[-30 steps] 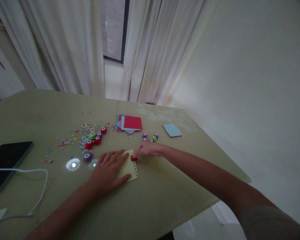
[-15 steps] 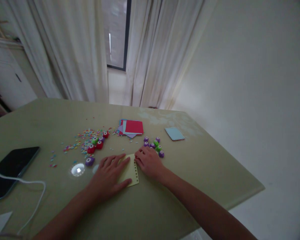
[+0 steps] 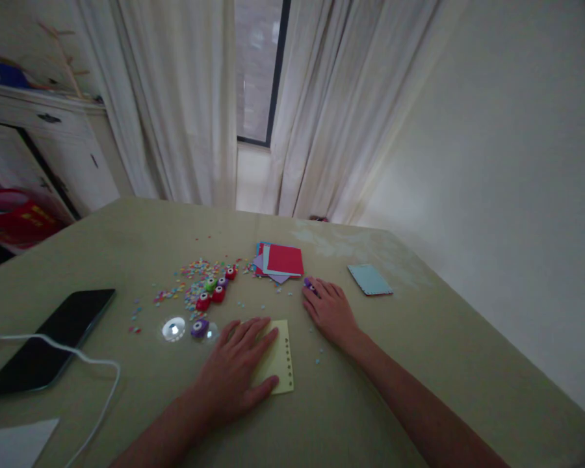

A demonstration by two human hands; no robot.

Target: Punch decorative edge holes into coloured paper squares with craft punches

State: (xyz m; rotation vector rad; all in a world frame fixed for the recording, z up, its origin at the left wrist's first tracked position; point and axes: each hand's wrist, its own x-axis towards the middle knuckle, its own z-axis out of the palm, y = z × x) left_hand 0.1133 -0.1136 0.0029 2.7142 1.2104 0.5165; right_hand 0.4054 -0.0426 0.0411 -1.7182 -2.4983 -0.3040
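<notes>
My left hand (image 3: pixel 238 367) lies flat on a yellow sheet of paper (image 3: pixel 281 354), fingers spread. Along the paper's right edge runs a row of small punched holes. Farther right, my right hand (image 3: pixel 330 311) is curled low over the table, its fingers on a small purple craft punch (image 3: pixel 309 283) with an eye on it. The palm and fingers hide whatever else is under them. Left of the paper sits another purple craft punch (image 3: pixel 199 327), and beyond it a group of red craft punches (image 3: pixel 218 294) with a green one and a purple one.
Colourful confetti (image 3: pixel 190 276) is scattered around the left group. A stack of coloured paper (image 3: pixel 285 260) lies at the back, and a light blue paper pad (image 3: pixel 370 279) at the right. On the left are a black tablet (image 3: pixel 53 338), a white cable (image 3: pixel 110 390) and a white sheet (image 3: pixel 19 442).
My right hand has left the paper's edge and moved out over the group of punches, which it now covers. The left hand stays on the paper. The view has shifted left.
</notes>
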